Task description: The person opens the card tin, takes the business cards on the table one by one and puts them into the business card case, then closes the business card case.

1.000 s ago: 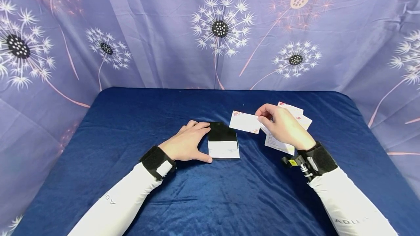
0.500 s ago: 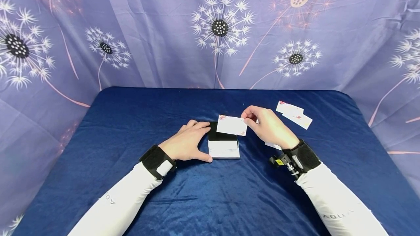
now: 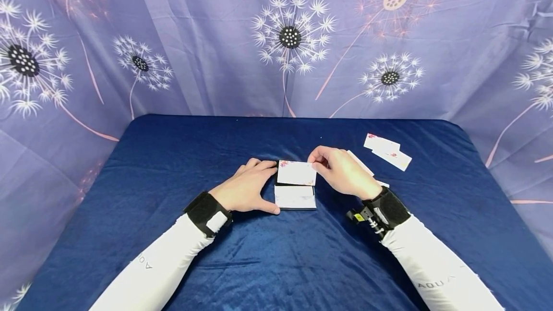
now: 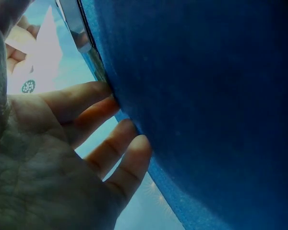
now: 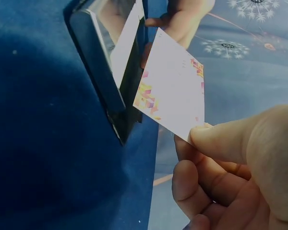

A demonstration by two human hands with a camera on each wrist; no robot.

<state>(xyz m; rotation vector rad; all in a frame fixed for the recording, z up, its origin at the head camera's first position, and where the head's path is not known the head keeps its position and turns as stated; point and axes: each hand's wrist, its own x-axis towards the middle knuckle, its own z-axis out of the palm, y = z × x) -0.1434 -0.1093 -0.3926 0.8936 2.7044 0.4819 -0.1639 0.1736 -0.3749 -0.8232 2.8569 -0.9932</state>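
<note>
Blue cloth (image 3: 259, 272) underneath, the left hand (image 3: 244, 188), fingers spread, rests along the left edge of an open case (image 3: 295, 198); the right hand (image 3: 343, 172) pinches 1 card (image 3: 296, 173) by its corner, jutting left of thumb and finger above the case.

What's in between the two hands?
In the head view, the silver-and-black case sits between left hand and right hand, with the white card the right hand pinches over its black part.
</note>
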